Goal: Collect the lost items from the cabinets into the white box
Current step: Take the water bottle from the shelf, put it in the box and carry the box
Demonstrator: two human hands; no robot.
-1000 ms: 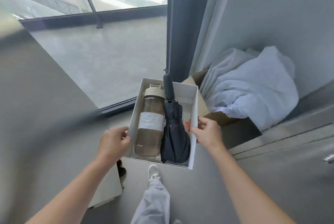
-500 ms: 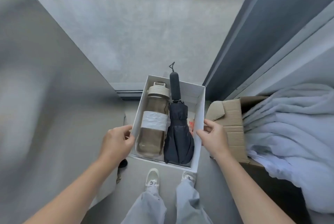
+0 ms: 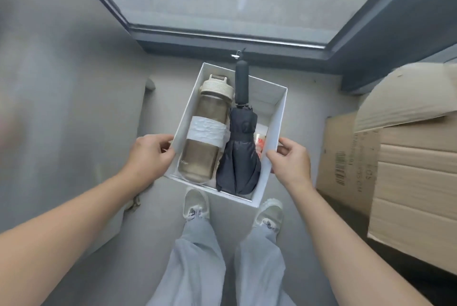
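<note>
While the box hangs in the air above the floor, the left hand grips its left wall and the right hand grips its right wall, fingers curled over the rims. Inside lie a bottle along the left side and a folded umbrella just beside it, touching, its handle poking over the far rim. A small red-and-white item is tucked between the umbrella and the right wall, too hidden to identify. Collection therefore looks well advanced, with at least three things gathered. Whether more is left to fetch cannot be told from this view. A carton stands to the right, apart from the box.
</note>
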